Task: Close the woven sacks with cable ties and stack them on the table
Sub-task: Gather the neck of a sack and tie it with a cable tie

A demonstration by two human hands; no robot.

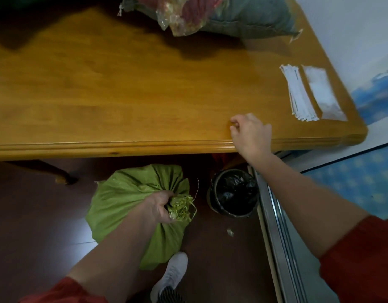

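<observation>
Left hand clenched round the gathered neck of the green woven sack, which sits on the floor just below the near edge of the surface; frayed strands stick out past the fist; no tie on the neck that I can see. I judge the sack soft, full and fairly heavy, the weave likely slick; best held at the bunched neck, with a second grip under the belly for the lift. Right hand rests on the surface's near edge, fingers curled; I cannot tell whether it pinches anything. Far side of the surface: a grey-green sack lying down, cut off by the frame, closure not visible. Right end of the surface: white cable ties in a bundle, clear packet just beside them; the view is blurred, so single ties don't separate.
</observation>
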